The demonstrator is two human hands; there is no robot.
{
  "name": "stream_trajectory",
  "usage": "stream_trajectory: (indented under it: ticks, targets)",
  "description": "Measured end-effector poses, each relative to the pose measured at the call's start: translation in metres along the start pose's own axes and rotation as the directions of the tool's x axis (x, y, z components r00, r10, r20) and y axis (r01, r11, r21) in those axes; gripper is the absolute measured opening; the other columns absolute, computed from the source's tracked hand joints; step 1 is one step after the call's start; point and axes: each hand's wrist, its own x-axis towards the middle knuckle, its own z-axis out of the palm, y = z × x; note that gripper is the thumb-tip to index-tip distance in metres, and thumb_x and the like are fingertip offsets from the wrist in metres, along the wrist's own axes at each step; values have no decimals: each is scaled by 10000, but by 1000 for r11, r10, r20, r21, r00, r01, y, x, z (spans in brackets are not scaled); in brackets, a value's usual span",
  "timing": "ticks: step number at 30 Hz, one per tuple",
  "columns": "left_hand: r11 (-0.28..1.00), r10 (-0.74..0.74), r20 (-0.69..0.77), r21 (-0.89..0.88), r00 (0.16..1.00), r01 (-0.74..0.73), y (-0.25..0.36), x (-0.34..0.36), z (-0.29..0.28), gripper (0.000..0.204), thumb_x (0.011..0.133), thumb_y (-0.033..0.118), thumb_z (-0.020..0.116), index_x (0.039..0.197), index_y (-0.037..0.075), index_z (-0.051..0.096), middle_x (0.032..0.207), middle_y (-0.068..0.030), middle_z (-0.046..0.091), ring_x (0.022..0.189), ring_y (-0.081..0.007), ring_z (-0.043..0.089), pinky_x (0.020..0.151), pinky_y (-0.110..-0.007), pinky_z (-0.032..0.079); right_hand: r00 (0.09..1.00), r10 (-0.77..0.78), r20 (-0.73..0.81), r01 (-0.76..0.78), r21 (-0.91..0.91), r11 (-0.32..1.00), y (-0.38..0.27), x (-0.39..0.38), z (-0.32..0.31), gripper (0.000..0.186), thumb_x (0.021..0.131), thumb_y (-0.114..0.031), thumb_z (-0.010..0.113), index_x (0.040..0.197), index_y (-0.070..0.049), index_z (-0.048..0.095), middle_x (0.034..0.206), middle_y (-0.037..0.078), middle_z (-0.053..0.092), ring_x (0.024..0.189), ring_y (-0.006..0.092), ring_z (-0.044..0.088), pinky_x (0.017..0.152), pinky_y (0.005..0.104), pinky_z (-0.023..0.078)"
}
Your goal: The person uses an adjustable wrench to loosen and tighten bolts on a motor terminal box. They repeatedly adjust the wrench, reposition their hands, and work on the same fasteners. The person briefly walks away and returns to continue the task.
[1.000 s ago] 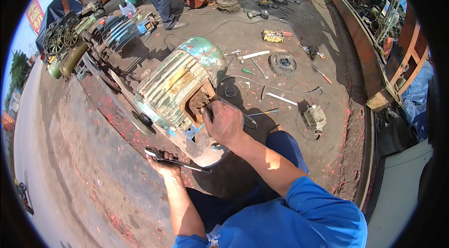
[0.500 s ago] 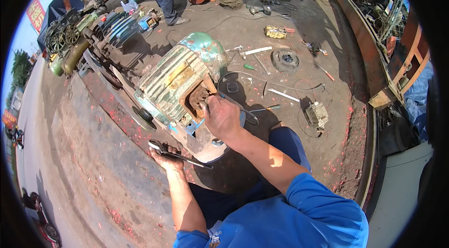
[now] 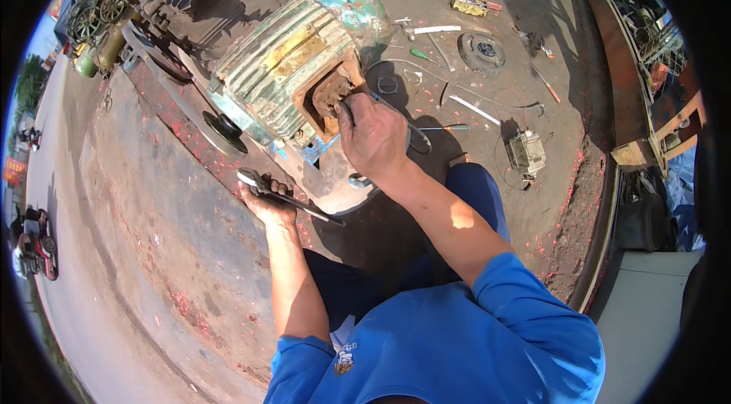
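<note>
Two bare hands were at a large ribbed motor (image 3: 304,76), which lay just above the middle of the frame, its rounded green end toward the top. The right hand (image 3: 375,134) reached from the lower right to the rim of a square opening (image 3: 335,92) in its side, fingers bent and thumb close by; whether it pinched anything could not be told. The left hand (image 3: 270,206), below and left of the motor, had its fingers wrapped around a long dark tool (image 3: 295,201).

The work looked partway along: the opening had no cover on it, yet brown matter lay inside, so that part seemed unfinished, while the rounded end was in place. Toward the upper right, a green-handled screwdriver (image 3: 418,54) and a round plate (image 3: 482,52) lay on the ground (image 3: 190,206), neither in hand.
</note>
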Motion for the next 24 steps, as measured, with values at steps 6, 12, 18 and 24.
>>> stream_trajectory:
  ticks: [6, 12, 18, 24]
  targets:
    - [1000, -9, 19, 18, 1000, 9, -2, -1, -1, 563, 933, 650, 417, 836, 120, 578, 625, -1, 449, 529, -159, 396, 524, -305, 326, 999, -38, -22, 38, -8, 999, 2, -2, 2, 173, 807, -119, 726, 882, -58, 584, 777, 144, 651, 690, 330, 661, 572, 452, 506]
    - [1000, 5, 50, 12, 999, -6, -3, -2, 1, 567, 947, 628, 437, 871, 84, 580, 709, -17, 504, 567, -157, 423, 516, -297, 349, 999, -38, -25, 38, -11, 999, 7, -2, 6, 163, 819, -142, 740, 835, -67, 596, 760, 127, 659, 622, 324, 645, 544, 432, 500]
    - [1000, -10, 83, 26, 996, 7, -4, -2, -1, 565, 936, 634, 434, 885, 92, 587, 711, -12, 502, 582, -166, 417, 556, -308, 353, 991, -95, -97, 96, 7, 995, 5, -1, 7, 160, 834, -149, 733, 844, -61, 600, 783, 134, 672, 642, 328, 656, 551, 431, 507]
    - [999, 17, 65, 35, 998, -19, -3, 4, -4, 576, 931, 639, 433, 900, 83, 582, 702, -22, 491, 592, -171, 423, 581, -323, 361, 1000, -21, 6, 21, -40, 999, 8, -3, 4, 178, 856, -161, 732, 880, -50, 595, 692, 152, 648, 597, 371, 636, 522, 450, 485]
